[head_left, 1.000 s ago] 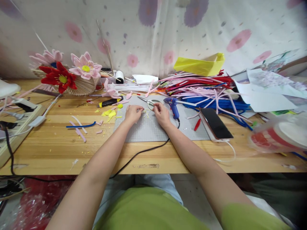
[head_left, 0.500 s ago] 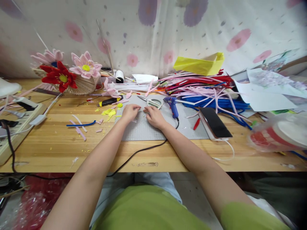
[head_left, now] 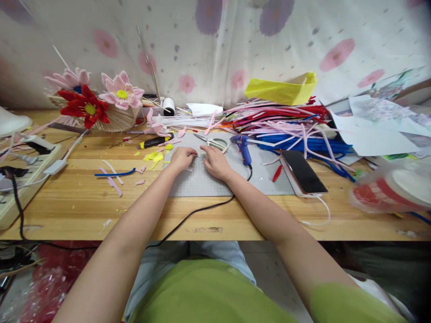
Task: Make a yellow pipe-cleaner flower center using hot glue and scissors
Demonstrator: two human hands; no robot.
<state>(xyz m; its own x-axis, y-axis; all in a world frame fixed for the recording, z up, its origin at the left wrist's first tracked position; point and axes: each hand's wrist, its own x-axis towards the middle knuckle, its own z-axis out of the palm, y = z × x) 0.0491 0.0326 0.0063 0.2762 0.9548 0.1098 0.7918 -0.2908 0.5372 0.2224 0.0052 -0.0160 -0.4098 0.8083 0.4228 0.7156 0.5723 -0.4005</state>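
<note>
On the grey cutting mat (head_left: pixel 208 186), a small pile of thin pale bits (head_left: pixel 203 154) lies between my two hands. My left hand (head_left: pixel 182 159) rests at the pile's left side, fingers curled together; whatever they might hold is too small to make out. At the right side, my right hand (head_left: pixel 215 162) lies low with its fingers stretched out and slightly apart. Just behind it are scissors (head_left: pixel 217 143) with pale handles. A blue glue gun (head_left: pixel 244 150) lies to the right of them on the mat.
Blue, pink and red fuzzy stems (head_left: pixel 279 125) are heaped behind the mat. A phone (head_left: pixel 304 172) and a wrapped cup (head_left: pixel 392 186) stand right. Left are felt flowers (head_left: pixel 89 109), a yellow-black cutter (head_left: pixel 156 141) and a power strip (head_left: pixel 28 184). A black cable (head_left: pixel 191 214) crosses in front.
The fingers of my right hand have spread and shifted slightly up and left, showing more of the pale bits. My left hand has barely moved.
</note>
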